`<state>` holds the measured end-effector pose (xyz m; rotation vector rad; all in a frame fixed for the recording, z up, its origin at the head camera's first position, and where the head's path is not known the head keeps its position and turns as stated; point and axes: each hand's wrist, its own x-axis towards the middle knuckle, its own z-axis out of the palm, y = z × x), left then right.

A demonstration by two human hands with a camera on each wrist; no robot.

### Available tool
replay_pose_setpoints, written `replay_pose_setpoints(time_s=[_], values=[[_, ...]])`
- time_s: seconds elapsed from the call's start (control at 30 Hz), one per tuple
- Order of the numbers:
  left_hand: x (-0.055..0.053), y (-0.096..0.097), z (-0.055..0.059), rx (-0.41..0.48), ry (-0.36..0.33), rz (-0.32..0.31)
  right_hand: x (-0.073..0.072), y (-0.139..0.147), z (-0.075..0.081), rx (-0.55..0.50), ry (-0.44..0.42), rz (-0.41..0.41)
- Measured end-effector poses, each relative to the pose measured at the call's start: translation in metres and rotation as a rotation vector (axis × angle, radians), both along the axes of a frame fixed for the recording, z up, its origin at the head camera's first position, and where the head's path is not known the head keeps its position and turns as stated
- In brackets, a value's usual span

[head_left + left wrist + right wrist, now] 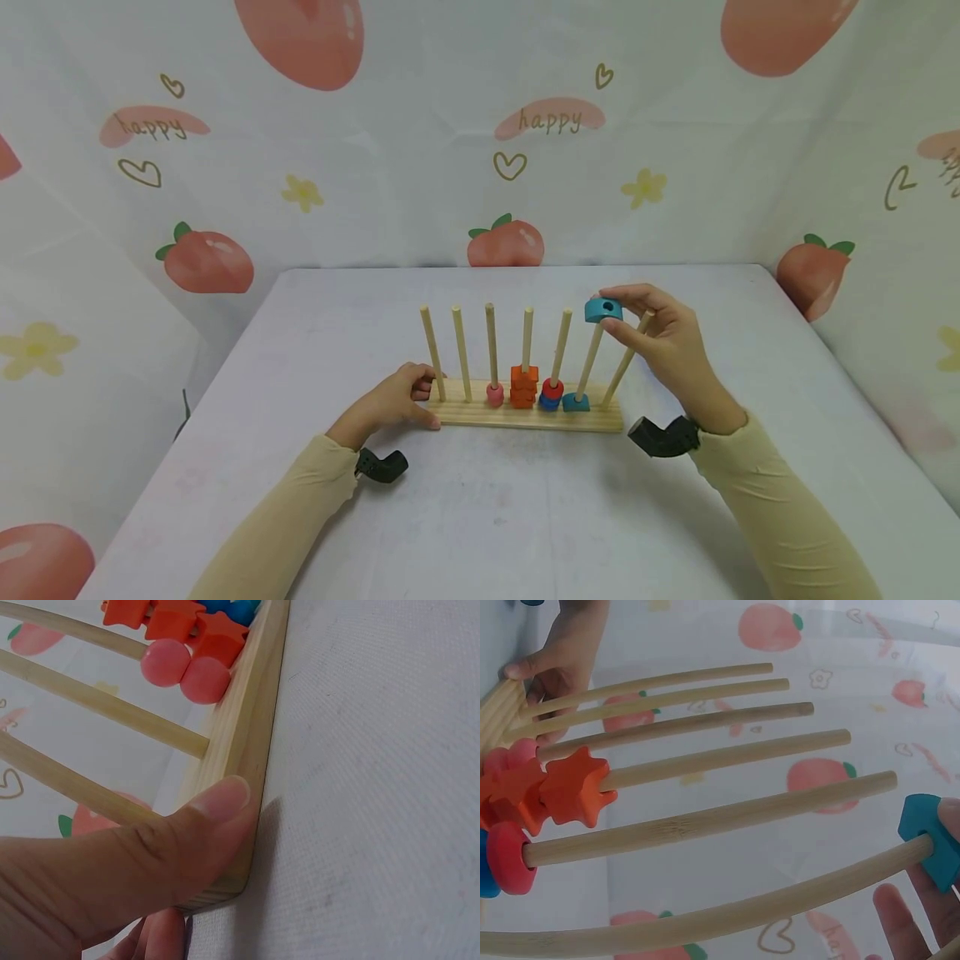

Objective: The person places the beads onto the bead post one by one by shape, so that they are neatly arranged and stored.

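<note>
A wooden peg board (pixel 525 419) with a row of upright pegs sits on the table. My left hand (pixel 401 398) grips its left end; in the left wrist view the thumb (pixel 221 802) presses on the edge and the other fingers are mostly hidden behind. Between thumb and fingers my right hand (pixel 663 337) pinches a teal half-round bead (pixel 597 311). This bead is at the top of the second peg from the right, and in the right wrist view the peg's tip meets its hole. A similar teal bead (pixel 572 405) rests at the foot of that peg.
Pink balls (pixel 205 680) sit low on the third peg from the left. Orange stars (pixel 523 387) stack on the middle peg. Beside them, a red bead (pixel 552 388) lies over a blue one (pixel 550 403). The two leftmost pegs and the rightmost peg (pixel 630 358) are bare.
</note>
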<state>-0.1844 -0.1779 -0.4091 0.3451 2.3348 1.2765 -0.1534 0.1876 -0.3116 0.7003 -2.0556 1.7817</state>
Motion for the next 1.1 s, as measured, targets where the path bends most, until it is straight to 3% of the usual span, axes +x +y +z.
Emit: replay_pose_setpoints(time_s=[0.53, 0.77, 1.1], values=[[-0.002, -0.002, -0.003, -0.015, 0.012, -0.007, 0.002, 0.001, -0.015, 0.034, -0.08, -0.005], [-0.003, -0.002, -0.005, -0.024, 0.018, -0.005, 0.004, 0.004, -0.032, 0.056, -0.167, 0.016], [-0.003, -0.002, -0.005, -0.012, 0.01, -0.004, 0.003, 0.01, -0.063, 0.193, -0.265, 0.08]])
